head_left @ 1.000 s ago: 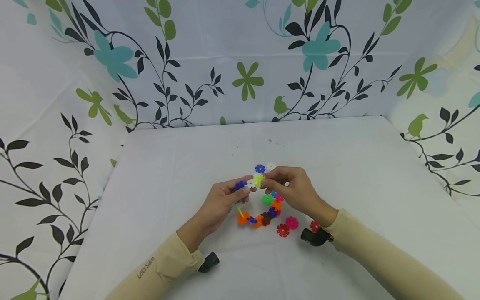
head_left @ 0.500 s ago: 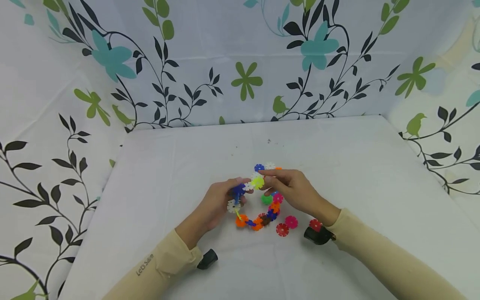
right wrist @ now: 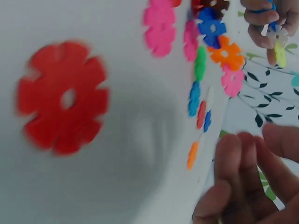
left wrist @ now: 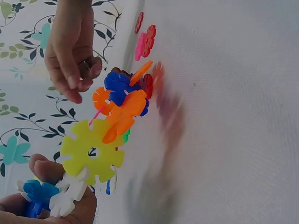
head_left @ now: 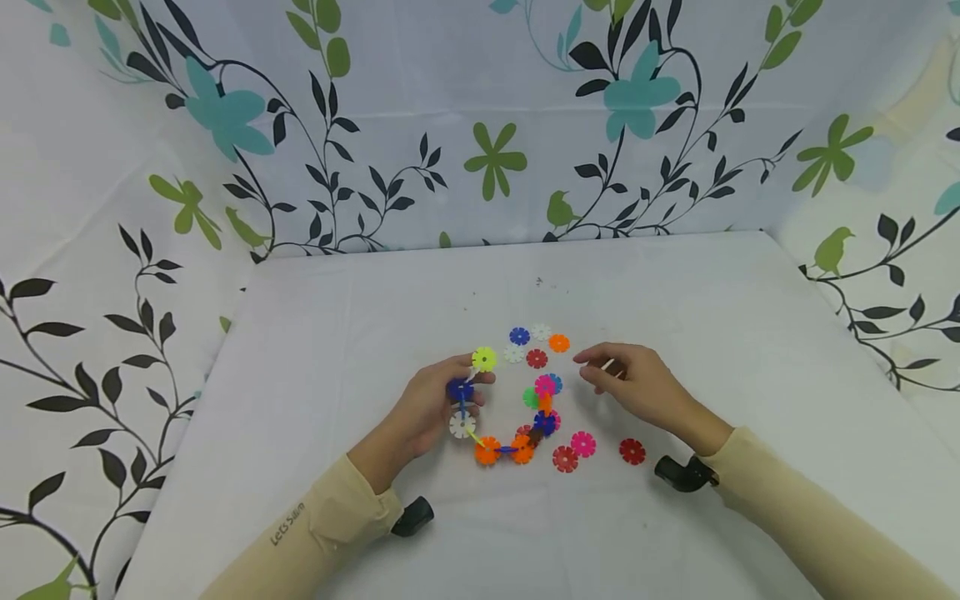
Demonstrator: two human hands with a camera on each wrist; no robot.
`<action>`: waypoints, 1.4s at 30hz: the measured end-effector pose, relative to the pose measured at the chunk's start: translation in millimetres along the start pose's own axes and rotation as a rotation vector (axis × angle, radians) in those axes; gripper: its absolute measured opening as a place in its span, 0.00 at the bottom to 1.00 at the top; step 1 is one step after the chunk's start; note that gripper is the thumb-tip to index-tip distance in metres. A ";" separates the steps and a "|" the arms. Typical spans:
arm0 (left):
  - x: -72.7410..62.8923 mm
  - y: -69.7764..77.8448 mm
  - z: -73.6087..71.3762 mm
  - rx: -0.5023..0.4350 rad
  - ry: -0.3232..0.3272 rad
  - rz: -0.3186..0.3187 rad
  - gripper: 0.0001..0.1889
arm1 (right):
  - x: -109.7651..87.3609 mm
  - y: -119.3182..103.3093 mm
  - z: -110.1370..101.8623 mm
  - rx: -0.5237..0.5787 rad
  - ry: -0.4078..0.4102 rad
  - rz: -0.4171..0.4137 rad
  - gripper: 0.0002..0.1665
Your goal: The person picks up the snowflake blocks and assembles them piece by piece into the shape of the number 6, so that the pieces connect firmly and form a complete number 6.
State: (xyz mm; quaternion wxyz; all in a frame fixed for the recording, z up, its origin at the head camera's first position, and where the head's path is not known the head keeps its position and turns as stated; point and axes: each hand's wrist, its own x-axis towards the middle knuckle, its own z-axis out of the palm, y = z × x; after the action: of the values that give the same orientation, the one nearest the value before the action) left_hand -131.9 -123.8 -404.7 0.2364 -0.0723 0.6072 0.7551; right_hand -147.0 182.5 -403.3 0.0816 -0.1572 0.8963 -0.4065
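My left hand (head_left: 420, 410) holds a curved chain of interlocking plastic flower discs by its blue disc (head_left: 460, 389). A yellow disc (head_left: 483, 359) forms the chain's upper end by the fingertips. Below the hand the chain runs through a white disc (head_left: 462, 425) and orange discs (head_left: 487, 451), then bends up on the right to a pink disc (head_left: 545, 385). My right hand (head_left: 641, 385) is over the table to the right, its fingers loosely bent with nothing between them. In the right wrist view a loose red disc (right wrist: 63, 98) lies large and blurred on the cloth.
Beyond the chain lie loose blue (head_left: 519, 336), orange (head_left: 558, 342), red (head_left: 536, 358) and white discs (head_left: 513, 353). Nearer me are a pink disc (head_left: 583, 443) and red discs (head_left: 566, 458). A white cloth (head_left: 360, 317) covers the table, with a leaf-patterned curtain (head_left: 420, 108) behind.
My right hand has let go of the chain's yellow end and moved right. My left hand has shifted slightly left with the chain, which now shows as a wider curve.
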 end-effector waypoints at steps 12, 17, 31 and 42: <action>4.1 -4.1 -3.5 0.017 0.027 -0.013 0.26 | -13.4 16.0 -4.7 -0.070 -0.375 -0.028 0.12; 3.8 -7.6 -3.8 0.082 0.040 -0.006 0.26 | -15.3 15.3 3.0 -0.110 -0.367 -0.065 0.14; 2.7 -9.8 -2.9 0.060 0.043 0.004 0.23 | -16.9 10.0 9.0 -0.195 -0.343 -0.141 0.13; 2.0 -9.7 -1.4 0.027 0.032 -0.003 0.22 | -14.2 8.3 2.1 -0.196 -0.355 -0.102 0.08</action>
State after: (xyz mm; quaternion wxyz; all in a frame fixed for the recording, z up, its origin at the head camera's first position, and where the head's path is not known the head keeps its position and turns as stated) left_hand -129.7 -123.1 -414.4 0.2287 -0.0822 0.6211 0.7451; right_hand -134.9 191.0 -410.7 0.2019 -0.2790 0.8939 -0.2869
